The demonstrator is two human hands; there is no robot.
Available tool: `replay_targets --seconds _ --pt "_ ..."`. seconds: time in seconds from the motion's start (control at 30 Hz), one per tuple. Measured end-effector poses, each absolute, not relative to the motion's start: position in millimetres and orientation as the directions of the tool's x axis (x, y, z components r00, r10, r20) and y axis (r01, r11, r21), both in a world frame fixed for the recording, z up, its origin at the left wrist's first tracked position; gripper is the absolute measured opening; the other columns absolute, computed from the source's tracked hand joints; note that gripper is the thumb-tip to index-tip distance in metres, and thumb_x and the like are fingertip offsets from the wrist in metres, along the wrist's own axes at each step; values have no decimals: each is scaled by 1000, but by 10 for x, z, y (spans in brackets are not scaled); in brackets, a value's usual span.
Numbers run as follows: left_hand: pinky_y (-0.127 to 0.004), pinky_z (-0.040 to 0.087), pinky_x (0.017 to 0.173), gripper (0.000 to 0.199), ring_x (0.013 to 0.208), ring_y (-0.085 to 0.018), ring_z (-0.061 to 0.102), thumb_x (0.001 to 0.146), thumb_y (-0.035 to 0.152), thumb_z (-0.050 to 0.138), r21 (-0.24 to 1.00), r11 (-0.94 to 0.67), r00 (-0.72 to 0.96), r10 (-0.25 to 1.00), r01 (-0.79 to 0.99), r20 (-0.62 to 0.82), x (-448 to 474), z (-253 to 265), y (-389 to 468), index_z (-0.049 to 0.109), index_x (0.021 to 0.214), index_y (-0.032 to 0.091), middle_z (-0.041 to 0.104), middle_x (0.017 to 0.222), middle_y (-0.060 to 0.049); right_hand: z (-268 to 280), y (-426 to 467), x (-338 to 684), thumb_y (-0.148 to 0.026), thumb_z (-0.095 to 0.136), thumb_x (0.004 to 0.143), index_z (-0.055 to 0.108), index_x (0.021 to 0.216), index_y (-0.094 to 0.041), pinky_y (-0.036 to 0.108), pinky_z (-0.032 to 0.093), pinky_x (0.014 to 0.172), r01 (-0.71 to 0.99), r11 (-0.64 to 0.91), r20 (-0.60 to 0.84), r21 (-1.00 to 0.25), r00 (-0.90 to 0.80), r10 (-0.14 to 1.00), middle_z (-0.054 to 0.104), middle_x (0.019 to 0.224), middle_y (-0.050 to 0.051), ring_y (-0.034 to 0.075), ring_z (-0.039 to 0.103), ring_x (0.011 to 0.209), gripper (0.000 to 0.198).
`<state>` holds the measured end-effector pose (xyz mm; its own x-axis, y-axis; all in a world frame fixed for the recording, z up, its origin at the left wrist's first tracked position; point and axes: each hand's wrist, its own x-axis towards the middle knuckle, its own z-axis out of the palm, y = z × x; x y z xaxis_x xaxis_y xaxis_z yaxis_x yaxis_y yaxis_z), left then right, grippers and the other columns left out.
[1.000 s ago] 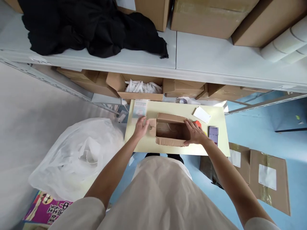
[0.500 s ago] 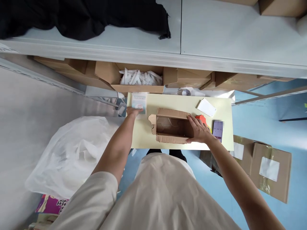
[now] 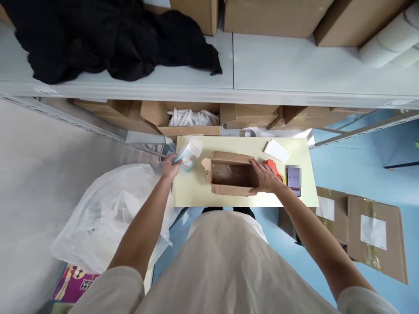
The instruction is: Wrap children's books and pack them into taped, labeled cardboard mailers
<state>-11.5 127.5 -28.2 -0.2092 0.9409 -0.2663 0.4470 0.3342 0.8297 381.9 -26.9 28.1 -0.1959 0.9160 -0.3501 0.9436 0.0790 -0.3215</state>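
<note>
The pale grey shelf unit (image 3: 294, 65) spans the far side of your workspace, over the far end of the cream table (image 3: 191, 194) you stand at. A translucent white plastic bag (image 3: 108, 218), bulging and wrinkled, sits to the left of the table. Black cloth (image 3: 108, 43) lies heaped on the upper shelf, to your left. On the blue floor to your right are taped cardboard pieces (image 3: 376, 226) bearing 2 white labels. Beneath the upper shelf, an open carton (image 3: 191, 131) holds a pile of white items (image 3: 193, 117).

The small open box (image 3: 234, 174) rests near the middle of the table, open side up, its torn flap pointing left; a thin pale strand shows inside. Your right hand (image 3: 266, 178) is spread wide across the box's right end, thumb at the near wall and fingers at the far wall, holding it. Your left hand (image 3: 170, 168), at the table's left edge, has a narrow pinch on a printed packet (image 3: 191, 149), which is tilted and blurred by motion.

Right of the box, a white slab (image 3: 276, 150) lies near the far edge. The phone (image 3: 293, 179) lies nearer you, and a red-orange object (image 3: 271, 165) sits just beside your right fingers, partly hidden.
</note>
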Motion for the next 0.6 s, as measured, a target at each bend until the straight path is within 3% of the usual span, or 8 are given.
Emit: replay_targets --seconds 0.17,0.33,0.47,0.6 --pt "-30 50 84 50 92 -18 63 61 31 73 916 41 -94 996 398 -4 -198 652 1228 59 108 18 66 103 -6 199 -324 3806 -62 74 52 -16 146 -20 57 29 102 914 74 -287 -399 -201 937 20 151 18 40 22 135 137" --pt "-32 50 85 37 95 -19 63 69 31 70 897 -80 200 980 435 -10 400 1387 1124 62 103 19 67 105 -4 135 -369 3819 -60 76 51 -13 146 -24 56 27 104 882 54 -262 -468 -198 945 18 152 17 37 17 139 135" --pt "-32 46 92 29 98 -19 62 72 24 68 839 -190 440 896 509 -64 1074 1315 932 65 101 19 68 105 -4 92 -404 3825 -57 77 50 -3 146 -19 56 30 103 869 54 -218 -492 -184 959 26 147 22 38 20 138 130" --pt "-37 44 93 27 102 -24 60 69 24 71 703 -163 442 866 692 -235 1383 929 786 69 95 23 69 105 -4 88 -435 3805 -55 78 51 -4 147 -17 56 32 102 858 40 -187 -513 -157 970 21 149 23 39 22 137 132"
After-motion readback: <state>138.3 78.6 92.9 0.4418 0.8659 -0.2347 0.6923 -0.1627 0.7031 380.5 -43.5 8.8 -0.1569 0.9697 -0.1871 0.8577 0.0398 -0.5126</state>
